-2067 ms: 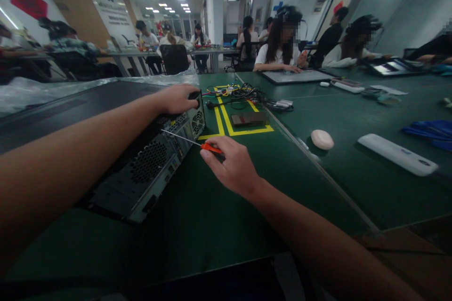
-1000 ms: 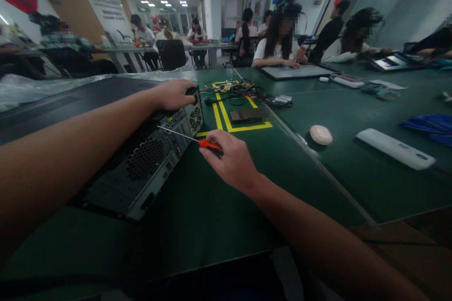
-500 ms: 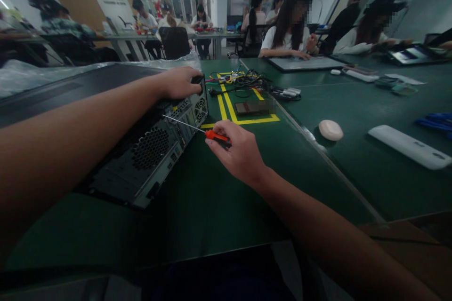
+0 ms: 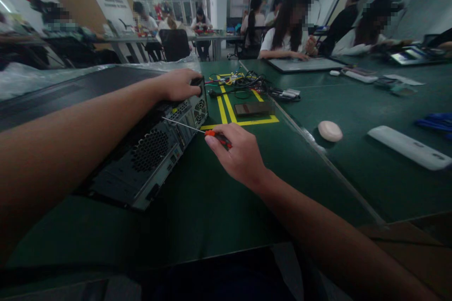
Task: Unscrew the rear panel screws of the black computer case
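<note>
A black desktop computer case (image 4: pixel 116 183) lies on the green table at left, its metal back panel with honeycomb vent facing me. My left hand (image 4: pixel 180 84) grips the case's top edge near the far back corner, the thumb bent over the edge and the other fingers partly hidden. In my right hand (image 4: pixel 242 153) is a screwdriver (image 4: pixel 209 133) with a red-and-black handle, the fingers closed round it. Its long thin shaft points left, and the tip meets the upper edge of the back panel. Whether a screw sits under the tip is too small to tell.
Beyond the case lie tangled cables (image 4: pixel 254 82) and a dark flat box (image 4: pixel 252 109) inside yellow tape lines (image 4: pixel 226 108). To the right are a round pale case (image 4: pixel 330 130) and a long white device (image 4: pixel 409 147). Co-workers sit across the table. Plastic wrap (image 4: pixel 31 77) lies behind the computer case.
My right-hand fingers have shifted round the screwdriver handle, which looks turned a little. The tip stays at the same spot. My left hand has stayed on the computer case.
</note>
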Motion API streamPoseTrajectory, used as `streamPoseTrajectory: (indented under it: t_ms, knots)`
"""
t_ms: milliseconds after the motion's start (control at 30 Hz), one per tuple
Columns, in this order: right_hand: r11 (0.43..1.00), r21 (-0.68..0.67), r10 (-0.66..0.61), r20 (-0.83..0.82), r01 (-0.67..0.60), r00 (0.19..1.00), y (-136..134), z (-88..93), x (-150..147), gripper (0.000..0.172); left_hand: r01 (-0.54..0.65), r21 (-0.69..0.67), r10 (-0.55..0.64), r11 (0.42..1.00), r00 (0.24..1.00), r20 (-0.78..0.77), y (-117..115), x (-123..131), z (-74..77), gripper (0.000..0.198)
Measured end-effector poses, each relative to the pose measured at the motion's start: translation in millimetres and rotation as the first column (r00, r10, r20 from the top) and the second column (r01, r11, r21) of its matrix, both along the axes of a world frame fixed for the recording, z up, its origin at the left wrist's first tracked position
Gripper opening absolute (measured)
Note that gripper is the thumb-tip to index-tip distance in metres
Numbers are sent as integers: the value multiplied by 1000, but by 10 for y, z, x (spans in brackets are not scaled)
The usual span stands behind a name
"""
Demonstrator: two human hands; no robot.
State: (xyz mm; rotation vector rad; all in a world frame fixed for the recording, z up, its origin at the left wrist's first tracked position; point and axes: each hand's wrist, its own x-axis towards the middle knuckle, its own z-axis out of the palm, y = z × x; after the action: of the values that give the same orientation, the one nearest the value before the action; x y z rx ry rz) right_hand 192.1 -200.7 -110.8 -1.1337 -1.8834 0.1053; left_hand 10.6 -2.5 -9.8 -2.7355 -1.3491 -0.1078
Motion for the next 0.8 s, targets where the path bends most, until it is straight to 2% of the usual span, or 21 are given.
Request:
streamPoseTrajectory:
  t_ms: [67, 167, 400, 800]
  knots:
    - [1000, -7, 22, -21, -22, 1000, 1, -10, -8, 29, 5, -1, -5, 1000, 1000, 10, 14, -6, -6, 71]
    - [998, -3, 56, -53, -57, 997, 3, -26, -10, 22, 13, 3, -13, 1000, 1000, 19, 18, -11, -11, 72]
    - [996, -30, 83, -26, -84, 996, 32, -53, 16, 10, 9, 24, -9, 1000, 1000, -8, -27, 1, -1, 72]
    - [996, -30, 81, -24, -82, 996, 31, -51, 18, 10, 18, 12, -19, 1000, 1000, 17, -2, 0, -15, 70]
